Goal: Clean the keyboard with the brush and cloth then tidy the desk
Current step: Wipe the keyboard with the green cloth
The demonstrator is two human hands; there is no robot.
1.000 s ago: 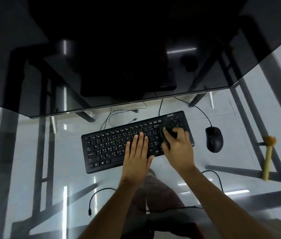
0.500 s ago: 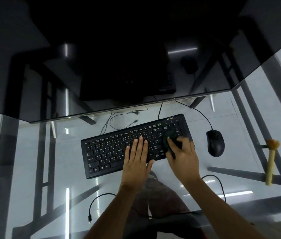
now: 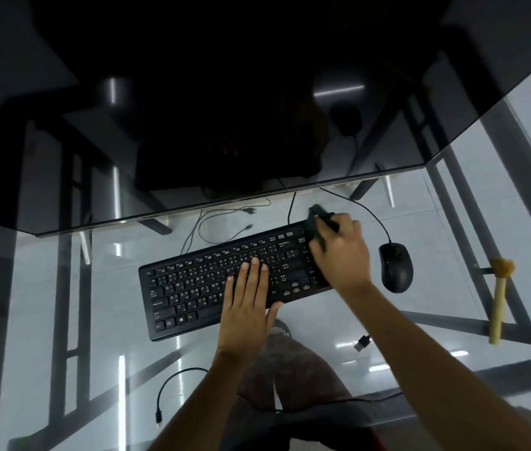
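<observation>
Keyboard (image 3: 225, 281) lies black on the glass desk (image 3: 62, 304), and I see my left hand (image 3: 248, 304) flat on it, fingers (image 3: 254, 271) stretched out and close together over the middle keys, gripping nothing. My right hand (image 3: 339, 255) is curled shut around a dark cloth (image 3: 318, 219), which bunches out past its fingertips onto the keyboard's top right corner. Just right of those knuckles sits a black mouse (image 3: 396, 266). Further right, well apart from both hands, the brush (image 3: 498, 297) lies on the desk, bristle end away from me. Below my left wrist a loose black cable (image 3: 173, 388) curls on the glass
</observation>
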